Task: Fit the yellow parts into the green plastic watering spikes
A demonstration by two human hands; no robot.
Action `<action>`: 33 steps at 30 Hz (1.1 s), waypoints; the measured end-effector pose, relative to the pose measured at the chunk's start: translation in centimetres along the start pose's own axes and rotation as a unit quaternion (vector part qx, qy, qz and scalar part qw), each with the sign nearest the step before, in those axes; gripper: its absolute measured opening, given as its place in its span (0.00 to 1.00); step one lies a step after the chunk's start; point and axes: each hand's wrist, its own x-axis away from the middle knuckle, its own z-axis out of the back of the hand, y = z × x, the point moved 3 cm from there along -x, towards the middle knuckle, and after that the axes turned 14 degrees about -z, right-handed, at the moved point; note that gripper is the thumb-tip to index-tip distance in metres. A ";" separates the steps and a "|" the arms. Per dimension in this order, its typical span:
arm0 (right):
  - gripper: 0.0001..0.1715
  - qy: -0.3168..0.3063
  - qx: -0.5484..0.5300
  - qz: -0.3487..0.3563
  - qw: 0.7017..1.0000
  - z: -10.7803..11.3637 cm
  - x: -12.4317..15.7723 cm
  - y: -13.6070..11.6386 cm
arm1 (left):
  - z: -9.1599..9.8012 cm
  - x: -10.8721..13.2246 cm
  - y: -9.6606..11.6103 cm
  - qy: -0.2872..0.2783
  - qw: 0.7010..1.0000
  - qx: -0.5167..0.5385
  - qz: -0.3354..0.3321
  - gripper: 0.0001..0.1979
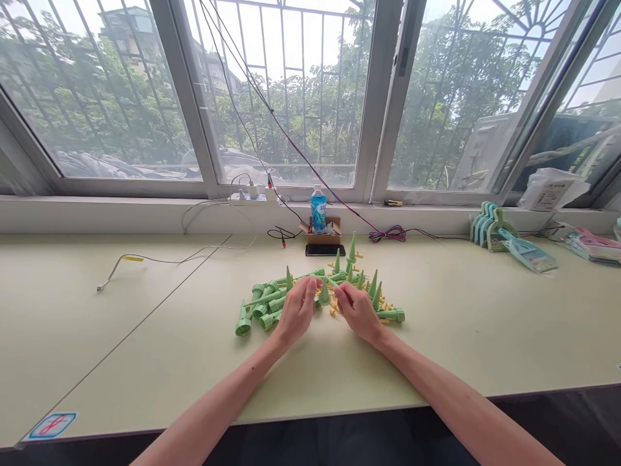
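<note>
My left hand (298, 305) is closed, its thumb and fingers pressed together; what they hold is hidden. Close by, my right hand (359, 312) pinches a slim green plastic spike (332, 281) that points toward the left hand. Another green cone-shaped spike (324, 296) shows in the gap between the hands. Left of my left hand lies a pile of green spikes with wide round collars (264, 304), like plant watering spikes. Behind my right hand several green spikes (375, 291) stand upright among small yellow plastic pieces (385, 304).
Behind the pile, a black phone (325, 250) lies before a small cardboard box (334, 239) and a bottle of blue liquid (318, 210). Coiled cables (388, 233) run along the wall. Small dustpans (495, 226) stand at the right; a white cable (160, 260) lies left.
</note>
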 end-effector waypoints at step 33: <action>0.15 0.000 -0.022 0.045 0.999 0.3 0.3 -0.4 | -0.6 0.3 -0.3 -0.084 0.988 0.115 0.064 0.21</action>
